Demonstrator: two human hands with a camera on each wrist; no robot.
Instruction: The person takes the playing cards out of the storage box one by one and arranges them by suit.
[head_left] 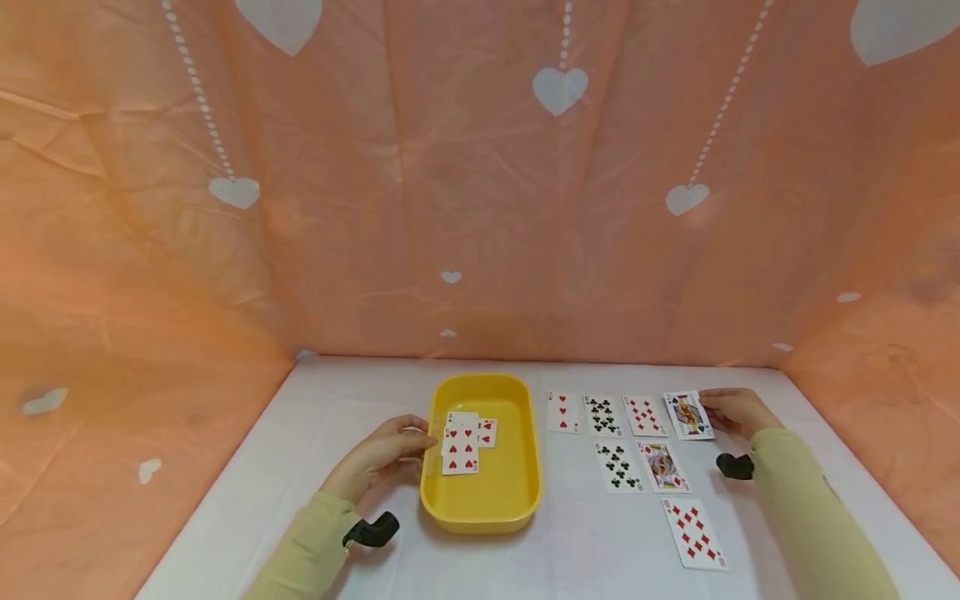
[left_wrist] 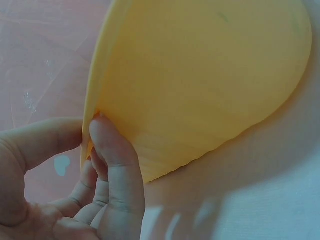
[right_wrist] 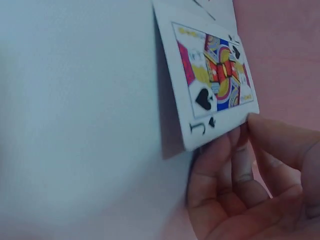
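Note:
My left hand (head_left: 378, 454) pinches the left rim of a yellow plastic tray (head_left: 487, 508). In the left wrist view the thumb and fingers (left_wrist: 117, 155) lie on either side of that rim. Several overlapping heart cards (head_left: 461, 458) lie face up in the tray. Over at the right, my right hand (head_left: 738, 410) pinches the jack of spades (head_left: 690, 417) by its right edge. The right wrist view shows the jack (right_wrist: 215, 75) tilted, its lower corner raised off the table and casting a shadow.
Left of the jack, a diamonds card (head_left: 645, 416), a clubs card (head_left: 602, 416) and a three of hearts (head_left: 563, 412) form a row. Below are another clubs card (head_left: 618, 467), a red face card (head_left: 663, 467) and a larger-looking diamonds card (head_left: 694, 533). Orange cloth (head_left: 480, 208) encloses the white table (head_left: 352, 387).

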